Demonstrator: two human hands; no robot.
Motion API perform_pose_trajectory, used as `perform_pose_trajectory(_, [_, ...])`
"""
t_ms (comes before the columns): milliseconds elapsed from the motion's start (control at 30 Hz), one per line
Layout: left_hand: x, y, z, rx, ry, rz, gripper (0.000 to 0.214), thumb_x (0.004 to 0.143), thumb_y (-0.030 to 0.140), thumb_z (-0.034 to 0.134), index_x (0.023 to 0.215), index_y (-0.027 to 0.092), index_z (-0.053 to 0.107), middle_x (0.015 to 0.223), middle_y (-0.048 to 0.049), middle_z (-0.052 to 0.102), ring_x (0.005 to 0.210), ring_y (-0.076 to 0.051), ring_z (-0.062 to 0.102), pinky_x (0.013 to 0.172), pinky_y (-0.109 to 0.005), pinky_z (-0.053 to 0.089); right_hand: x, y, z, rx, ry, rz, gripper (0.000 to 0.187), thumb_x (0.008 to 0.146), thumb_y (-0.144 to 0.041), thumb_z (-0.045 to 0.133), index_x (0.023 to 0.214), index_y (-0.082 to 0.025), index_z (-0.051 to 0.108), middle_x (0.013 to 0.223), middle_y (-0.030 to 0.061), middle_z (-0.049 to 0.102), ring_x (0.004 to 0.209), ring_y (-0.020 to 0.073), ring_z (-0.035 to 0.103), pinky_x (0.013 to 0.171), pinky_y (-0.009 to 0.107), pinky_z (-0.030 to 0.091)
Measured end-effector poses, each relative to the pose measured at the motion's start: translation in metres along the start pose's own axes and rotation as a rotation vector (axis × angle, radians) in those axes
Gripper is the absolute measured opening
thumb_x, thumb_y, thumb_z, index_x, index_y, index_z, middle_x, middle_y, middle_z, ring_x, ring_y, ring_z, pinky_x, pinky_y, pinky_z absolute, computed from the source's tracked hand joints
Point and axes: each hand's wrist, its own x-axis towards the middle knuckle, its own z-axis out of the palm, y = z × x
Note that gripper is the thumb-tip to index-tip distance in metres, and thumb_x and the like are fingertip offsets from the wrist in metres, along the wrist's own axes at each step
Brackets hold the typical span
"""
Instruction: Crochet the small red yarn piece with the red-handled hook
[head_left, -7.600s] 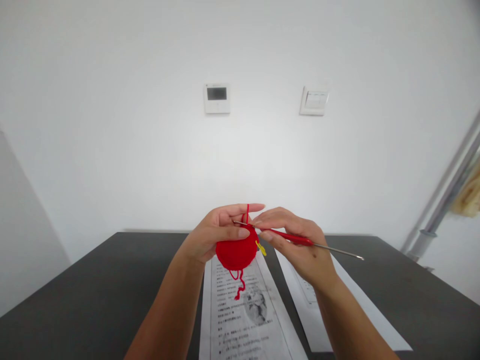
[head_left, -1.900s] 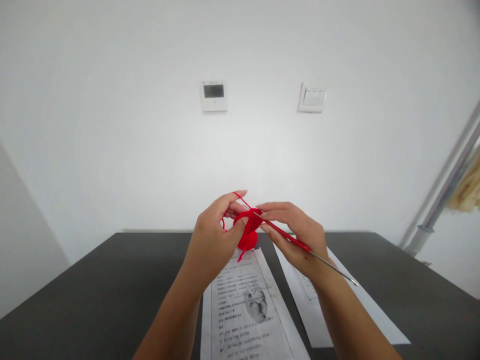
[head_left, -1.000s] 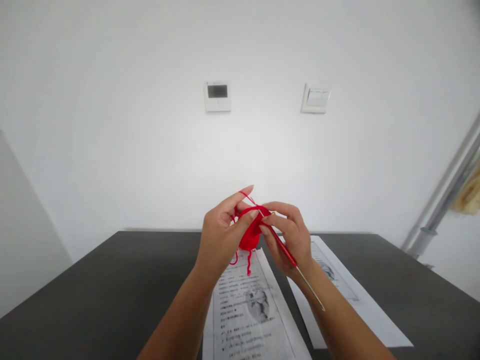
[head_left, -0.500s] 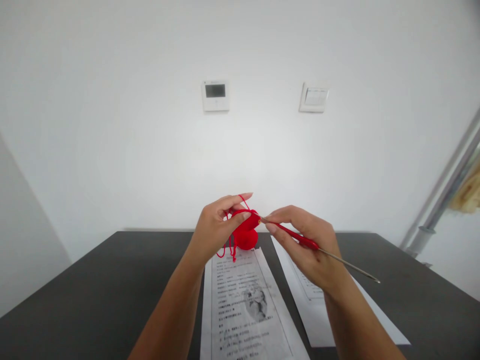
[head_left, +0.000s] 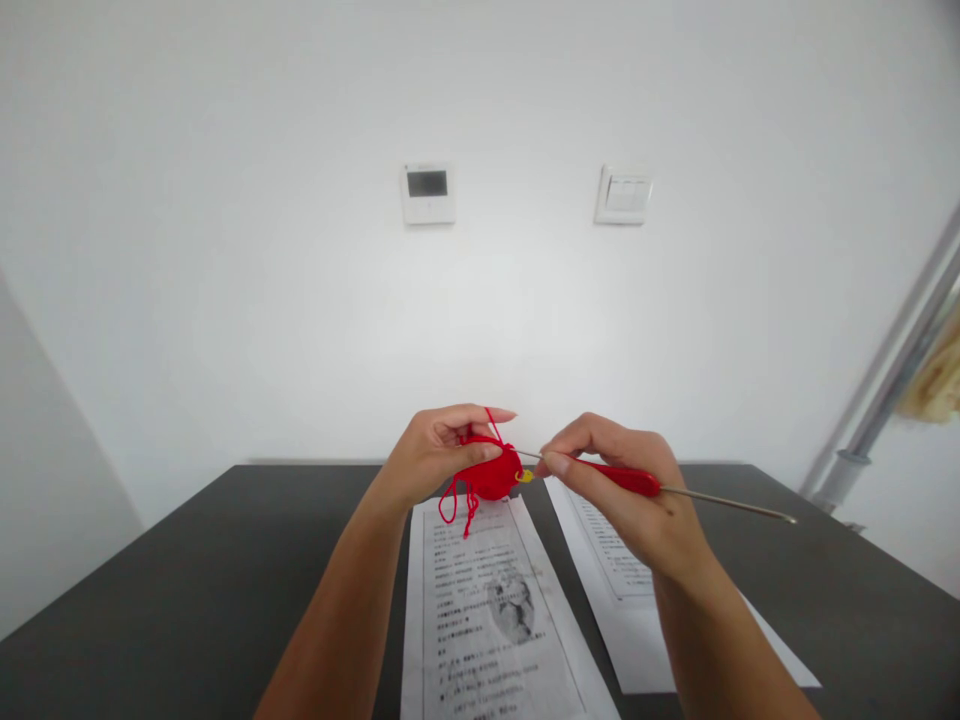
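Note:
My left hand [head_left: 431, 455] pinches a small round red crochet piece [head_left: 491, 482] between thumb and fingers, held above the dark table. Red yarn runs over my left index finger, and loose red tails [head_left: 459, 505] dangle below the piece. A yellow stitch marker [head_left: 524, 476] hangs at the piece's right edge. My right hand [head_left: 626, 490] is closed on a crochet hook [head_left: 660, 487] with a red grip and a long metal shaft sticking out to the right. The hook's tip meets the piece at its right edge.
Two printed paper sheets lie on the dark table [head_left: 150, 600]: one [head_left: 487, 610] under my hands, one [head_left: 630, 590] to its right. On the white wall behind are a small display panel [head_left: 427, 192] and a light switch [head_left: 624, 195]. A metal pole [head_left: 892, 385] leans at right.
Both hands have dropped slightly. My right hand has swung the hook's shaft from pointing down-right to nearly level. The piece has tilted, and the yellow marker shows again.

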Motion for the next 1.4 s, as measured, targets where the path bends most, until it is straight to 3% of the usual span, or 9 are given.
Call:
perform_pose_trajectory(167, [-0.001,0.001,-0.004,0.011,-0.056,-0.019,0.01,0.073,0.02,0.073,0.082,0.016,0.075,0.083,-0.0059,0.073,0.074,-0.016,0.066,0.069,-0.028,0.053,-0.002,0.001,0.004,-0.039,-0.005,-0.024,0.018,0.086,-0.017,0.058,0.07,-0.019,0.064,0.065,-0.0001,0.067,0.059,0.014,0.062,0.055,0.025,0.047])
perform_pose_trajectory(400, [0.002,-0.002,-0.008,-0.016,-0.077,-0.023,0.006,0.07,0.02,0.075,0.07,0.016,0.071,0.094,-0.0083,0.075,0.077,-0.016,0.067,0.071,-0.028,0.053,-0.003,-0.007,0.001,-0.214,-0.112,-0.279,0.015,0.087,-0.013,0.052,0.076,-0.019,0.06,0.066,0.001,0.063,0.059,0.0141,0.057,0.056,0.028,0.042])
perform_pose_trajectory(600, [0.002,-0.004,-0.005,-0.136,-0.063,-0.11,0.013,0.065,0.022,0.08,0.071,0.015,0.071,0.089,-0.0078,0.075,0.07,-0.015,0.066,0.066,-0.026,0.052,-0.001,0.012,0.001,0.206,-0.067,0.054,0.015,0.088,-0.02,0.06,0.074,-0.02,0.063,0.07,0.0012,0.066,0.067,0.0157,0.062,0.06,0.027,0.047])
perform_pose_trajectory(700, [0.002,-0.006,-0.004,-0.246,-0.102,-0.165,0.027,0.062,0.024,0.083,0.086,0.013,0.074,0.073,-0.0039,0.072,0.062,-0.013,0.064,0.061,-0.024,0.049,0.001,0.023,0.008,0.421,-0.034,0.078,0.013,0.088,-0.026,0.063,0.077,-0.02,0.063,0.072,0.0014,0.066,0.07,0.0172,0.063,0.063,0.03,0.05])
perform_pose_trajectory(800, [0.001,-0.006,-0.004,-0.317,-0.144,-0.209,0.032,0.061,0.026,0.085,0.088,0.012,0.075,0.071,-0.0041,0.072,0.062,-0.013,0.065,0.06,-0.023,0.048,0.002,0.028,0.015,0.423,-0.034,-0.06,0.007,0.09,-0.022,0.062,0.083,-0.022,0.065,0.077,0.0019,0.067,0.074,0.0174,0.064,0.065,0.032,0.052])
perform_pose_trajectory(967, [-0.001,-0.003,-0.005,-0.384,-0.181,-0.244,0.035,0.061,0.025,0.087,0.092,0.013,0.075,0.074,-0.0051,0.075,0.062,-0.013,0.067,0.06,-0.022,0.049,0.008,0.028,0.016,0.041,-0.038,-0.495,0.016,0.087,-0.011,0.062,0.096,-0.022,0.068,0.086,0.005,0.071,0.084,0.0192,0.067,0.074,0.036,0.056])
perform_pose_trajectory(1067, [-0.001,-0.002,-0.004,-0.415,-0.15,-0.24,0.034,0.06,0.021,0.087,0.09,0.013,0.075,0.075,-0.0049,0.075,0.063,-0.013,0.067,0.063,-0.024,0.05,0.012,0.028,0.014,-0.115,-0.007,-0.603,0.019,0.086,-0.011,0.063,0.101,-0.022,0.068,0.104,0.0094,0.072,0.098,0.0224,0.067,0.081,0.04,0.058])
perform_pose_trajectory(1200, [0.0,0.0,-0.002,-0.397,-0.118,-0.205,0.03,0.062,0.021,0.084,0.09,0.014,0.075,0.077,-0.0055,0.075,0.069,-0.015,0.067,0.068,-0.026,0.051,0.011,0.026,0.015,-0.085,-0.037,-0.573,0.027,0.087,-0.009,0.062,0.109,-0.023,0.066,0.106,0.0072,0.075,0.102,0.0211,0.07,0.086,0.038,0.059])
perform_pose_trajectory(1400, [0.002,0.004,0.001,-0.115,0.057,-0.01,0.018,0.076,0.033,0.075,0.082,0.016,0.077,0.093,-0.0064,0.074,0.08,-0.016,0.065,0.072,-0.025,0.049,0.005,0.029,0.015,0.104,0.06,-0.346,0.024,0.088,-0.01,0.062,0.104,-0.027,0.069,0.103,0.005,0.076,0.099,0.0205,0.072,0.084,0.038,0.06])
